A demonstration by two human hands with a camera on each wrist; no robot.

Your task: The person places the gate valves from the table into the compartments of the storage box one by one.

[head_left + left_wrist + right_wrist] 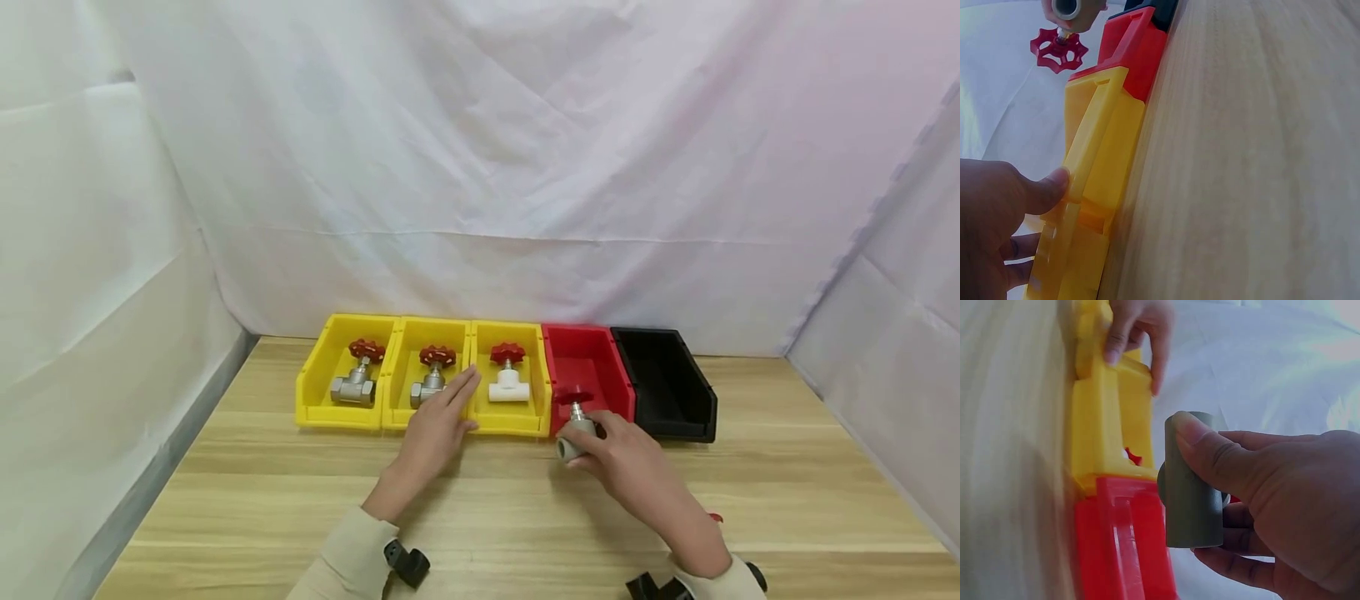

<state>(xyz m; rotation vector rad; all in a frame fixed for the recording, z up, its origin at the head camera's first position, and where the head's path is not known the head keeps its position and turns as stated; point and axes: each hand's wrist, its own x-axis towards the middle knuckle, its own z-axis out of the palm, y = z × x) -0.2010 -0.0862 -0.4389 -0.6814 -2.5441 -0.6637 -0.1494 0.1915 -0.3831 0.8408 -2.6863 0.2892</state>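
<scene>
Right hand holds a gray valve by a red bin. Left hand, fingers straight, touches a yellow bin.

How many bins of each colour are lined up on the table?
Yellow bins: 3
Red bin: 1
Black bin: 1
Total: 5
</scene>
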